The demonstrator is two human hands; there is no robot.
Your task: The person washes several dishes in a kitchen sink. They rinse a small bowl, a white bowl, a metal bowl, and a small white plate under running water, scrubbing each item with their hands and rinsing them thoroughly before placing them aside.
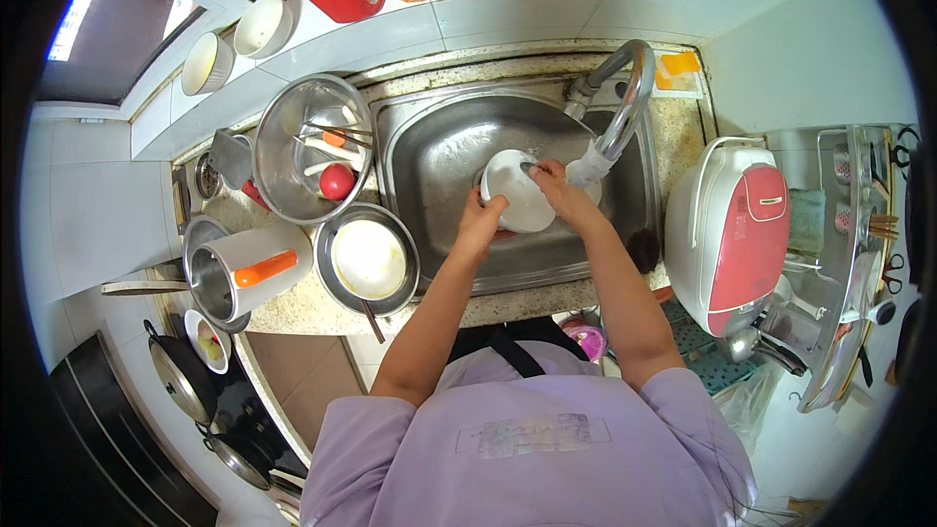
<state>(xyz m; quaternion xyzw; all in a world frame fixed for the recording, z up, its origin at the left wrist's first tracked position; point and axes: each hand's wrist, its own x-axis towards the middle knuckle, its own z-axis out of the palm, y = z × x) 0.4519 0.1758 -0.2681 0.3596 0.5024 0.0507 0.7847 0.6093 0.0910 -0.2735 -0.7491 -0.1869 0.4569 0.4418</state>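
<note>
Over the steel sink (432,161), a white bowl (523,201) is tipped so that its inside faces up. My left hand (479,219) grips its left rim, thumb on the inner side. At the upper right rim is my right hand (555,187), its fingers pinching a small grey thing (525,167) against the bowl; its kind is too small to tell. Just above my right wrist curves the chrome faucet (637,95), with a white nozzle (585,170). Part of another white piece (594,192), perhaps a bowl, shows behind that wrist.
Left of the sink stand a steel basin (282,150) with chopsticks and a red round object (337,181), a pan (322,249) holding a white dish (368,260), and a tilted pot (263,271). A red-and-white rice cooker (747,234) is at right. A dark round scrubber (643,250) lies by the sink's right edge.
</note>
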